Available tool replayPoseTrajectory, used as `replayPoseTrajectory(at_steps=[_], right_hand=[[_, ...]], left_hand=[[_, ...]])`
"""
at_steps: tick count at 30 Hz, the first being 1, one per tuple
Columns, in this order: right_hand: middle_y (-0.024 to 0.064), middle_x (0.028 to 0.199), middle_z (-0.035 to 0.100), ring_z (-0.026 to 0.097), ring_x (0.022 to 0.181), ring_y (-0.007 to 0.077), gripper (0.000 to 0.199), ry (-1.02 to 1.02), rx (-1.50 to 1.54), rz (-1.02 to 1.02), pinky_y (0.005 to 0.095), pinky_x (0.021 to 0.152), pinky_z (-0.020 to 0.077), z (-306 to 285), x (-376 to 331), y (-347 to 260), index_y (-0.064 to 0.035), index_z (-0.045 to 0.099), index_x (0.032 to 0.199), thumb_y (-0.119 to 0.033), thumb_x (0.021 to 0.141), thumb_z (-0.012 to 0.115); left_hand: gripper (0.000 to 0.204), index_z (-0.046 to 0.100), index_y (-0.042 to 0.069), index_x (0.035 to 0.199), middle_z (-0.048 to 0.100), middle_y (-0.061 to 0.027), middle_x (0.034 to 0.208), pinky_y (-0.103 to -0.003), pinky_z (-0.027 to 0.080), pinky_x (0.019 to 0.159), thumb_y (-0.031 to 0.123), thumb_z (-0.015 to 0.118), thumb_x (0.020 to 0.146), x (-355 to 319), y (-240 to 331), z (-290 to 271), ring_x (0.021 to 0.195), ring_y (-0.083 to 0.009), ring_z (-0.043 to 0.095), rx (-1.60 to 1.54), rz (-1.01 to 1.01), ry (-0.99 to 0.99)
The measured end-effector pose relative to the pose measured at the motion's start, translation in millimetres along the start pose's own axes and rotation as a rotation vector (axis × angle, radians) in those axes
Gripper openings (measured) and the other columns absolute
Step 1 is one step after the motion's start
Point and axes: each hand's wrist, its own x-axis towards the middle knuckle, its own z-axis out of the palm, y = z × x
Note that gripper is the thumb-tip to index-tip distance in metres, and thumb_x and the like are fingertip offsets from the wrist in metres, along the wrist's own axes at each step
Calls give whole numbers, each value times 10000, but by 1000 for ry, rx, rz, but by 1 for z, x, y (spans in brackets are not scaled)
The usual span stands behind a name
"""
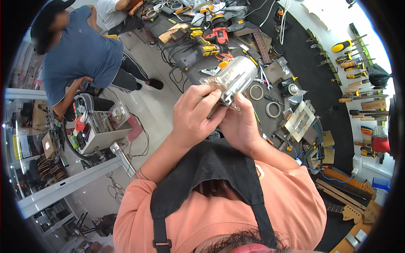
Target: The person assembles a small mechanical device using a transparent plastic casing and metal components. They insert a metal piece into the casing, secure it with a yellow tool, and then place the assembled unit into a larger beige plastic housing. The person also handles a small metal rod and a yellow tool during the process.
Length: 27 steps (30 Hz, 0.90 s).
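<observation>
I hold a clear plastic box (233,76) with a pale object inside, raised in front of my chest over the workbench edge. My left hand (195,114) wraps its near left side, thumb and fingers closed on it. My right hand (239,122) grips it from below and behind, fingers curled against its underside. A small metal piece shows between my fingertips under the box.
The dark workbench (295,63) carries cordless drills (206,44), tape rolls (273,109), pliers and cables. Hand tools hang on the wall (358,63) at right. A guitar neck (346,202) lies lower right. Another person in a blue shirt (80,55) stands far left by a cluttered cart (99,126).
</observation>
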Motion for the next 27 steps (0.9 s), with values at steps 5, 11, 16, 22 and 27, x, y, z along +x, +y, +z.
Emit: replayPoseTrajectory(at_steps=[5,11,16,22,27], right_hand=[[24,1390,588,529,1283,187,639,10,-70,-50,419,1116,403,6,2,12,-109,543,1477,-563,1029,581],[28,1404,578,528,1288,195,649,44,-8,60,456,1116,414,5,1,26,-141,542,1482,-599,1023,578],[55,1470,546,498,1373,222,709,39,-21,53,470,1165,384,12,2,30,-144,504,1524,-628,1011,575],[99,1527,508,465,1433,254,804,0,-50,52,477,1205,338,28,9,33,-103,446,1571,-649,996,576],[114,1525,517,473,1431,264,813,-48,-19,106,471,1218,332,36,18,41,-96,443,1577,-653,997,565]], left_hand=[[464,698,36,1140,677,-102,1104,-408,568,715,81,900,724,-7,-3,-7,879,-320,681,7,5,37],[514,679,23,1158,704,-145,1121,-408,587,744,22,907,697,-14,-7,-21,921,-331,710,21,4,-22],[444,692,39,1119,670,-110,1098,-438,562,760,86,882,720,-15,-7,-28,923,-338,670,48,-23,-31],[436,683,38,1116,671,-117,1104,-452,558,791,92,881,732,-16,-9,-43,945,-352,669,86,-44,-37],[433,674,43,1110,667,-117,1095,-453,550,784,92,878,731,-18,-15,-55,941,-352,668,121,-49,-25]])
